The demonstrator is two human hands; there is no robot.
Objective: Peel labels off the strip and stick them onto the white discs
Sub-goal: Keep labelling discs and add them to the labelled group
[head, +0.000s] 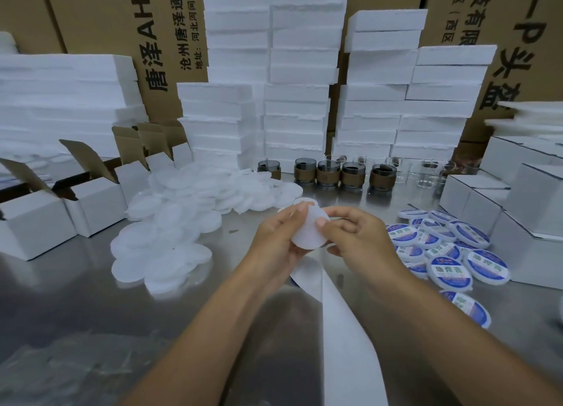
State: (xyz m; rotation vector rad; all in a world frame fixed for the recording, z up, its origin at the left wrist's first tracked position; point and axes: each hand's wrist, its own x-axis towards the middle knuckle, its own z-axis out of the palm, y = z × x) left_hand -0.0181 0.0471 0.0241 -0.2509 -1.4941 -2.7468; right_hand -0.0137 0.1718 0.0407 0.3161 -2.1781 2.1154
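A white foam disc is held up over the metal table, its plain back toward me. My left hand grips its left edge with curled fingers, and my right hand pinches its right edge, thumb on the back. A white backing strip hangs from under the hands and runs down between my forearms to the lower edge of the view. Whether a label sits on the disc's far face is hidden. A heap of bare white discs lies to the left. Labelled discs with blue and green print lie to the right.
Open white cartons line the left side and closed white boxes the right. Small glass jars with brown bands stand in a row behind the hands. Stacks of white foam blocks and brown cardboard boxes fill the back.
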